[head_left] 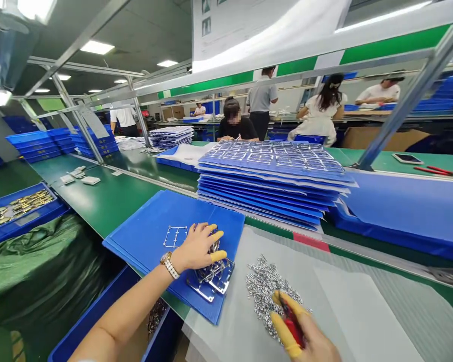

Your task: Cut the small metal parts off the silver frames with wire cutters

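My left hand (202, 246), with yellow finger cots on several fingers, is spread over a pile of shiny metal frames (221, 276) on a blue plastic sheet (143, 226). Its palm hides part of the pile. One flat metal frame (175, 237) lies apart, just left of the fingers. My right hand (305, 332), also in yellow finger cots, is closed around red-handled pliers (292, 322). The dark jaws point up and away over a heap of small silvery metal pieces (264, 281), which rests on a white foam sheet (340, 306).
Behind the hands rises a tall stack of blue sheets (264, 196) topped with metal frames. A phone (407, 159) and other red-handled pliers (434, 170) lie at right. Bins (18, 206) stand at left. A co-worker (236, 123) sits across the bench.
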Motion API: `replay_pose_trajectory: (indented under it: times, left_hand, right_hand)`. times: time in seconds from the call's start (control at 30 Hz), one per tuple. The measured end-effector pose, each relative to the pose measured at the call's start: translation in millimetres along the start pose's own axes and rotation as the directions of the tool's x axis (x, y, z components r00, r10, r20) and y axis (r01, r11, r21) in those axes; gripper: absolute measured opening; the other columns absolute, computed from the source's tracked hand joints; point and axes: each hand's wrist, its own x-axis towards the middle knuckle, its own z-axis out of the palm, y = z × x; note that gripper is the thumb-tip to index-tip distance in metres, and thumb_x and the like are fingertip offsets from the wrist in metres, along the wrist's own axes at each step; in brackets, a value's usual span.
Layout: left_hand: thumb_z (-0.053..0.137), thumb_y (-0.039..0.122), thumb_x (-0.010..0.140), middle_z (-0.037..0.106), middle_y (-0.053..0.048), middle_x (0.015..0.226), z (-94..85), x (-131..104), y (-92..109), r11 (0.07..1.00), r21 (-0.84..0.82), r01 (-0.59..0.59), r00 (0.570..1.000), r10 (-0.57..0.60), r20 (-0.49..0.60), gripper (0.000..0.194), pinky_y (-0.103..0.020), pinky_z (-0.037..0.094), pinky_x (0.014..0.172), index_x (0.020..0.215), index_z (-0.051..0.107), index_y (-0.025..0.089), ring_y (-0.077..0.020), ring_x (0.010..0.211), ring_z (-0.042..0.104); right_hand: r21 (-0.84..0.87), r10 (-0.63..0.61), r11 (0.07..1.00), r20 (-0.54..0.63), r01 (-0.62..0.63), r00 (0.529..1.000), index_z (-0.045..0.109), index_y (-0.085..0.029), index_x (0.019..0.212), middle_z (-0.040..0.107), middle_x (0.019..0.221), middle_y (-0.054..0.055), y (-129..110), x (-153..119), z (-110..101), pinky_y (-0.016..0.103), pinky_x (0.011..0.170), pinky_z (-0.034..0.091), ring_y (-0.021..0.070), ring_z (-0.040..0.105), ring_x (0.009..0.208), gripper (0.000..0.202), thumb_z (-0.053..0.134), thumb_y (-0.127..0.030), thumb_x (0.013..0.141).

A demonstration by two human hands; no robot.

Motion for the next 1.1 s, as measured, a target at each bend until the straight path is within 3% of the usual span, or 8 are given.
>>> replay_pose_trajectory:
  times: [0.17,0.27,0.4,0.5,0.6,0.77,0.9,1.1]
  left_hand:
    - [0.027,0.047,0.093,0.038,-0.005,0.144,-15.8,-9,-59,0.969,-0.012,0.247,0.969,-0.247,-0.026,0.052,-0.037,0.029,0.105,0.142,0.029,0.028,-0.0198,0.129,0.036]
    - [0.04,0.048,0.087,0.053,-0.014,0.128,-25.4,-27,-105,0.905,0.013,0.424,0.905,-0.424,-0.027,0.058,-0.044,0.036,0.098,0.138,0.037,0.02,-0.0288,0.118,0.047]
    - [0.061,0.042,0.074,0.066,-0.008,0.101,-9.6,-54,-139,0.853,0.02,0.522,0.849,-0.522,0.077,0.054,-0.034,0.043,0.086,0.124,0.054,0.023,-0.0274,0.107,0.056]
    - [0.059,0.03,0.075,0.066,-0.007,0.105,7.0,-63,-147,0.834,0.009,0.551,0.83,-0.549,0.097,0.046,-0.029,0.042,0.086,0.121,0.057,0.025,-0.0245,0.113,0.053]
    - [0.05,0.022,0.078,0.064,-0.007,0.111,9.8,-66,-156,0.803,-0.012,0.596,0.801,-0.593,0.078,0.039,-0.028,0.044,0.081,0.116,0.06,0.023,-0.0214,0.101,0.059]
    - [0.053,0.037,0.079,0.066,-0.005,0.105,3.4,-66,-161,0.786,-0.048,0.616,0.788,-0.613,0.059,0.043,-0.028,0.044,0.079,0.119,0.057,0.022,-0.0204,0.094,0.06]
    - [0.058,0.029,0.078,0.065,-0.006,0.102,12.9,-60,-150,0.802,-0.036,0.596,0.802,-0.593,0.071,0.037,-0.028,0.045,0.081,0.115,0.059,0.024,-0.0196,0.097,0.059]
    - [0.051,0.036,0.088,0.058,-0.009,0.112,11.4,-53,-151,0.8,0.026,0.599,0.797,-0.599,0.079,0.037,-0.042,0.049,0.083,0.12,0.051,0.016,-0.0196,0.095,0.058]
  right_hand:
    - [-0.112,-0.086,0.989,0.074,0.094,0.994,0.053,-0.027,0.121,0.065,0.113,0.007,-20,21,35,0.034,0.064,0.055,0.0239,0.067,0.085,0.051,0.05,-0.056,0.079]
    - [-0.131,-0.136,0.981,0.08,0.146,0.987,0.047,-0.026,0.128,0.057,0.125,0.009,-33,29,47,0.036,0.07,0.054,0.0247,0.064,0.094,0.054,0.046,-0.054,0.082]
    - [-0.1,-0.227,0.966,0.122,0.24,0.966,0.041,-0.027,0.134,0.052,0.129,0.008,-47,37,64,0.035,0.077,0.053,0.0244,0.058,0.107,0.056,0.045,-0.05,0.083]
    - [-0.061,-0.258,0.96,0.179,0.273,0.949,0.044,-0.026,0.132,0.051,0.131,0.008,-50,40,74,0.033,0.081,0.053,0.0226,0.056,0.111,0.052,0.044,-0.048,0.085]
    - [-0.04,-0.262,0.961,0.171,0.273,0.95,0.047,-0.025,0.128,0.053,0.129,0.007,-49,40,73,0.033,0.084,0.053,0.0223,0.055,0.113,0.049,0.044,-0.048,0.085]
    - [-0.053,-0.244,0.965,0.183,0.258,0.952,0.048,-0.026,0.126,0.055,0.127,0.007,-48,41,60,0.034,0.084,0.053,0.022,0.057,0.111,0.044,0.045,-0.046,0.086]
    - [-0.031,-0.276,0.957,0.195,0.287,0.941,0.047,-0.025,0.127,0.057,0.124,0.008,-46,43,60,0.035,0.086,0.052,0.0224,0.057,0.109,0.045,0.048,-0.044,0.086]
    - [0.019,-0.327,0.945,0.143,0.328,0.934,0.048,-0.024,0.124,0.06,0.119,0.008,-43,40,61,0.033,0.081,0.053,0.0213,0.061,0.101,0.041,0.049,-0.04,0.087]
